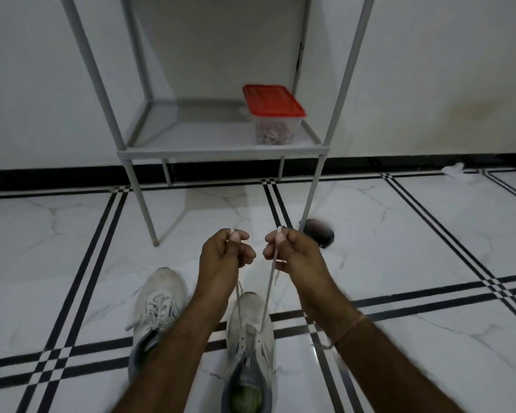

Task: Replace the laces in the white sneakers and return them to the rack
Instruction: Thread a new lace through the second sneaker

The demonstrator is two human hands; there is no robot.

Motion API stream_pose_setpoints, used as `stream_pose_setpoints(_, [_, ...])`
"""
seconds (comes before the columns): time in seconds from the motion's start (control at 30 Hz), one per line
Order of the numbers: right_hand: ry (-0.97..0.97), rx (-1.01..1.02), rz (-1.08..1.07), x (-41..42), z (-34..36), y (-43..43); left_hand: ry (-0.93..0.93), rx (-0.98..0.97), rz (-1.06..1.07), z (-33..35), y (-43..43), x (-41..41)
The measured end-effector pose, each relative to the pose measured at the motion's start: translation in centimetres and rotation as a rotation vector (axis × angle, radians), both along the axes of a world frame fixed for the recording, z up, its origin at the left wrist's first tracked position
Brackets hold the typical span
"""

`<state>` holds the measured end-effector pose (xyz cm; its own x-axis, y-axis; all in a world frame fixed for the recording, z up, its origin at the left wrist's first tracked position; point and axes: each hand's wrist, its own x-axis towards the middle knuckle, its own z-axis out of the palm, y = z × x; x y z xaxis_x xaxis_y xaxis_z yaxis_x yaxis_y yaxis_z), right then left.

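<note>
Two white sneakers stand on the tiled floor, toes pointing away from me. The left sneaker [157,305] is laced, with my left forearm crossing over its heel. The right sneaker [251,338] has a white lace [267,289] running up from its lowest eyelets in two strands. My left hand [224,254] pinches one lace end above the shoe. My right hand [292,251] pinches the other end, its strand pulled taut. The grey metal rack [221,149] stands ahead against the wall.
A clear plastic box with a red lid [273,116] sits on the rack's low shelf at the right. A dark round object [319,232] lies on the floor by the rack's front right leg. Something white [455,171] lies at the wall, far right.
</note>
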<state>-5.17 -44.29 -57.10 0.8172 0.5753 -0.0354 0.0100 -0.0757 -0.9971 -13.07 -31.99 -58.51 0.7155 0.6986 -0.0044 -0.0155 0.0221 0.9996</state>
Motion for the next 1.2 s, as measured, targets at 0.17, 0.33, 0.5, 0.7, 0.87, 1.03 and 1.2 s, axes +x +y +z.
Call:
stream_pose_setpoints(0.17, [-0.095,0.120,-0.017,0.9,5.7,0.5,-0.116,0.027,-0.013,5.7,0.2,1.0])
stream_pose_setpoints(0.33, [-0.258,0.182,-0.059,1.5,11.6,1.1,-0.217,0.058,0.011,11.4,0.0,1.9])
stream_pose_setpoints(0.5, [-0.277,0.273,-0.063,1.5,14.5,1.6,-0.312,0.107,0.025,14.8,-0.5,2.0])
stream_pose_setpoints(0.7, [-0.324,0.338,-0.072,1.6,17.5,2.1,-0.400,0.093,0.041,18.5,-0.6,2.2])
stream_pose_setpoints(0.87, [-0.327,0.356,-0.099,2.1,20.0,2.5,-0.440,0.086,0.087,21.0,0.1,2.7])
stream_pose_setpoints(1.03, [-0.382,0.347,-0.077,2.4,21.7,3.1,-0.481,0.126,0.073,23.1,0.3,2.9])
stream_pose_setpoints(1.2, [-0.408,0.367,-0.068,2.5,22.7,3.2,-0.456,0.175,0.065,24.3,0.6,3.1])
